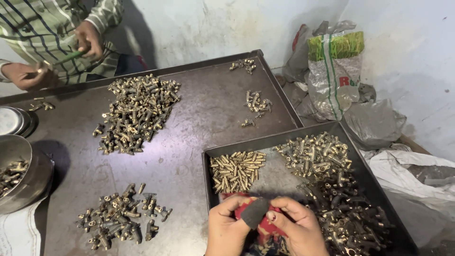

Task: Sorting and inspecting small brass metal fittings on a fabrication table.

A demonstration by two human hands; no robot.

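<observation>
Both hands [258, 227] pinch a red cloth [265, 224] beside a white-green sack [334, 71].

Small tray [208, 156] right on table [199, 109]

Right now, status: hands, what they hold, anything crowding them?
Left hand and right hand together, fingers pinching a red cloth. Over the small tray. Brass pins and fittings piled close.

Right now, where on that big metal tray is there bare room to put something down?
The big metal tray is bare in its middle, between the large pile of brass fittings, the lower pile and the small clusters near the right rim. The smaller black tray, by both hands, is crowded.
</observation>
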